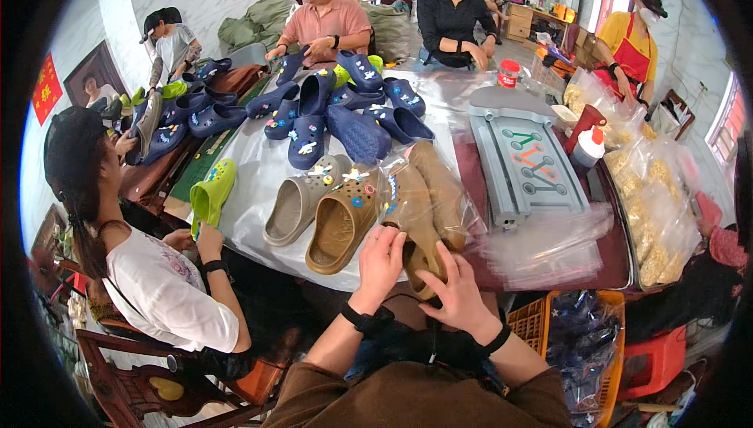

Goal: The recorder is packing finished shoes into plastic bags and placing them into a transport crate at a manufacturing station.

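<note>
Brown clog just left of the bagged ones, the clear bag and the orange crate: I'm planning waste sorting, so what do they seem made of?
Brown clog: probably moulded foam or rubber, matte to satin; the vented upper looks one-piece.
Clear bag: apparently thin plastic film, glossy, with creases, glints and brown showing through.
Orange crate: likely hard plastic, judging by its even colour and latticed side.

- Fingers of the right hand (459,295) cover part of a brown shoe (408,201); glare on its clear bag (463,193) blurs the outline.
- Heaped blue shoes (357,132) partly hide one another.
- Layers in the stack of plastic sleeves (549,252) are too blurred to count.
- Yellowish pieces (651,173) in bags are too small to tell.
- The lower edge cuts off the brown shirt (416,397).
</note>
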Demonstrator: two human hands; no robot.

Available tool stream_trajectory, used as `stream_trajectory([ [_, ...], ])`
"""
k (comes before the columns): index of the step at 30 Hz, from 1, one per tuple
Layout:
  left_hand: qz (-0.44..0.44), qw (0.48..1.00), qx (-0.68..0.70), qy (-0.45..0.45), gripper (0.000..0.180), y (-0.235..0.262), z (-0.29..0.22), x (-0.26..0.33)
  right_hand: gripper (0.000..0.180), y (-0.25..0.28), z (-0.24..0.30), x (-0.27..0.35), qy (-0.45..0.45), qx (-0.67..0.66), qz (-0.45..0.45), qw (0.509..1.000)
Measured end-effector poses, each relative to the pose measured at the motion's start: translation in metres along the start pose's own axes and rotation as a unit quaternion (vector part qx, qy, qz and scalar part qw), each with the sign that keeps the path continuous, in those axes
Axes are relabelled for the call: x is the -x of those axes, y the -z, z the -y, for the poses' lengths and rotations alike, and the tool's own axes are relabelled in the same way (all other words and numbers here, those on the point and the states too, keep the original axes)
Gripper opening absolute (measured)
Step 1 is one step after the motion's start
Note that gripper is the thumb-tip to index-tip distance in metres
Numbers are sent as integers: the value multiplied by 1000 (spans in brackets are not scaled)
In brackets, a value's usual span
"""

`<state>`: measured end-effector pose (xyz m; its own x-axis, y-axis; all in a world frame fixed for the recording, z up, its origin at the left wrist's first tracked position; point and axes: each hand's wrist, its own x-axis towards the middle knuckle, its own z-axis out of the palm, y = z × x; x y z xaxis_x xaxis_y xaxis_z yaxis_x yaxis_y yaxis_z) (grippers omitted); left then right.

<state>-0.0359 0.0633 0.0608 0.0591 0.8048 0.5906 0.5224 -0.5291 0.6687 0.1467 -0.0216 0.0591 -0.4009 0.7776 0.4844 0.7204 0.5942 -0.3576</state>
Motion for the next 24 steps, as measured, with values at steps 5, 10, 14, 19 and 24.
stream_trajectory([
  [5,-9,995,45,90,8,4,-4,-5,58,-1,-17,-13,62,42,59,995],
  [10,-13,999,18,-39,10,2,-11,2,65,-13,-8,-22,21,-49,0,999],
  [14,51,997,55,29,12,5,-25,18,71,-38,0,-30,-14,8,-73,997],
  [19,69,991,103,44,9,7,0,41,74,-52,-15,-26,-25,66,-50,996],
  [24,94,986,109,79,6,15,7,42,77,-27,-23,-22,45,-22,-22,999],
])
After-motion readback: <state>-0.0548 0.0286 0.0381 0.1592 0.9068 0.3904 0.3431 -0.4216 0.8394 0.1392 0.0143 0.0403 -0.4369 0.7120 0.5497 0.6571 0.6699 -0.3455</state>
